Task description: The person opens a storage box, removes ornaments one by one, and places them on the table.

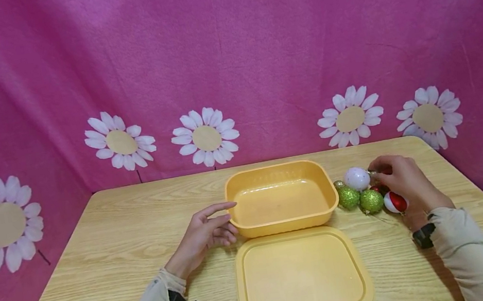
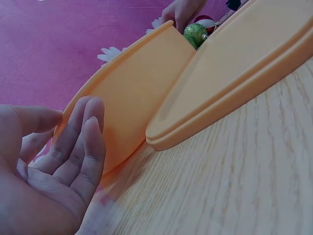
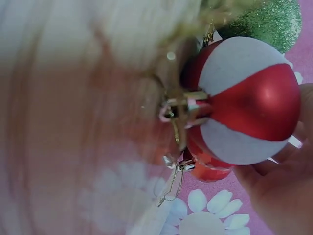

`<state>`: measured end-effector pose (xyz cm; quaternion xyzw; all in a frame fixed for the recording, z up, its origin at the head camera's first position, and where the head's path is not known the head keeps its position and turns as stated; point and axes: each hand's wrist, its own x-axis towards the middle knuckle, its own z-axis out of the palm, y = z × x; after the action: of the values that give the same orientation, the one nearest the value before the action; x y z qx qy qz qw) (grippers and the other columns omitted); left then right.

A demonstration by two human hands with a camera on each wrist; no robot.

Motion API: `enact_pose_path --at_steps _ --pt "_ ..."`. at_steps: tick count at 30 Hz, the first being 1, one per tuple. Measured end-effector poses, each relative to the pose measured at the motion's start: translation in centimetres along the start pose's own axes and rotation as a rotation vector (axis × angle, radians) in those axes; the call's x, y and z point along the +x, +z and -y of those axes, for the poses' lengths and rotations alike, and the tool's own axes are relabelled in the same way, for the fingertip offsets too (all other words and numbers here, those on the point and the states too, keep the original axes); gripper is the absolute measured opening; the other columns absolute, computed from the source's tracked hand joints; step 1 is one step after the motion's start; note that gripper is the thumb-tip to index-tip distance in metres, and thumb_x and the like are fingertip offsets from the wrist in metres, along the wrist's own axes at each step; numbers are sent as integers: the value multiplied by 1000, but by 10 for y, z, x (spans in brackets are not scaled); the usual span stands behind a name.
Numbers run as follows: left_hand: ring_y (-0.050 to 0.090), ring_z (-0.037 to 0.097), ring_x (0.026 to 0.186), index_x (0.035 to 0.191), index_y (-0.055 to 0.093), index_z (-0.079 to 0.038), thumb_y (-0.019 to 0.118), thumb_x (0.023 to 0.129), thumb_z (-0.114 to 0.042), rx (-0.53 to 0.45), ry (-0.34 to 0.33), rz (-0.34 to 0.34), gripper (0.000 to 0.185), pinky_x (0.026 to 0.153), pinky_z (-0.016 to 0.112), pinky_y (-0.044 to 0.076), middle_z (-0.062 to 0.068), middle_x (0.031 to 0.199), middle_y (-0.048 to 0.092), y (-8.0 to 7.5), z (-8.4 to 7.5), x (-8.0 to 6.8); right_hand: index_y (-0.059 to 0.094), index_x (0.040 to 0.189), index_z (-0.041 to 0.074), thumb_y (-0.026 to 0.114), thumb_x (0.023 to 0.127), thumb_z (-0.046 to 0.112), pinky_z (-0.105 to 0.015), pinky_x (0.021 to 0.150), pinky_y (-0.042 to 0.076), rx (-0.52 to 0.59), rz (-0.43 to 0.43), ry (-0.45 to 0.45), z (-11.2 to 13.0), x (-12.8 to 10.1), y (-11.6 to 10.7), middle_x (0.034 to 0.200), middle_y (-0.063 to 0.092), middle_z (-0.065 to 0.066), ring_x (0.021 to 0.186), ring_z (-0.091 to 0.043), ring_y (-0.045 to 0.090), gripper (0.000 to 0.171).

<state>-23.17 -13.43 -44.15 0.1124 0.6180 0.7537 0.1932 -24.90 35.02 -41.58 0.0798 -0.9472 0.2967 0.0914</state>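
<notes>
A yellow plastic container (image 1: pixel 287 224) stands without its lid on the wooden table. My left hand (image 1: pixel 204 234) is at its left end, fingers loosely extended and one fingertip at the rim. To the right of the container lies a cluster of Christmas baubles. My right hand (image 1: pixel 402 176) reaches over them, thumb and forefinger pinching the gold cap of a white bauble (image 1: pixel 356 178). Two glittery green baubles (image 1: pixel 372 200) lie in front of it. A red-and-white bauble (image 3: pixel 254 103) is below the right hand, with a red bauble (image 3: pixel 210 172) partly hidden behind it.
The matching yellow lid (image 1: pixel 303 279) lies flat in front of the container, close to its near wall. A small gold bauble (image 1: pixel 339 185) sits against the container's right end. A pink cloth (image 1: pixel 257 65) printed with white daisies hangs behind the table (image 1: pixel 173 197).
</notes>
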Motion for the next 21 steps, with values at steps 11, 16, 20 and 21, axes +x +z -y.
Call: enact_pose_path --at_steps 11,16,20,21 --pt "69 18 66 140 54 -4 62 99 -16 23 -1 -7 43 61 28 59 11 81 72 -1 -1 -1 69 108 -4 68 91 3 -46 81 53 -40 21 -38 -2 3 0 104 68 -21 91 -32 63 18" --pt "69 18 66 142 52 -1 61 100 -14 54 15 0 45 61 28 59 13 81 71 -1 -3 -2 69 110 -4 65 92 4 -43 79 53 -56 24 -24 3 2 -5 104 69 -21 87 -30 62 19" --pt "62 14 58 143 52 -2 58 101 -11 124 50 -10 44 56 25 55 9 73 66 0 -6 -2 68 112 -4 64 94 6 -49 80 54 -76 -5 -37 15 3 -13 108 68 -25 90 -33 64 21" --pt "59 12 55 143 52 -2 58 101 -10 148 64 -16 43 53 24 53 8 69 62 0 -7 -2 68 112 -4 64 94 6 -51 81 54 -80 -16 -43 19 2 -15 109 68 -25 92 -36 64 21"
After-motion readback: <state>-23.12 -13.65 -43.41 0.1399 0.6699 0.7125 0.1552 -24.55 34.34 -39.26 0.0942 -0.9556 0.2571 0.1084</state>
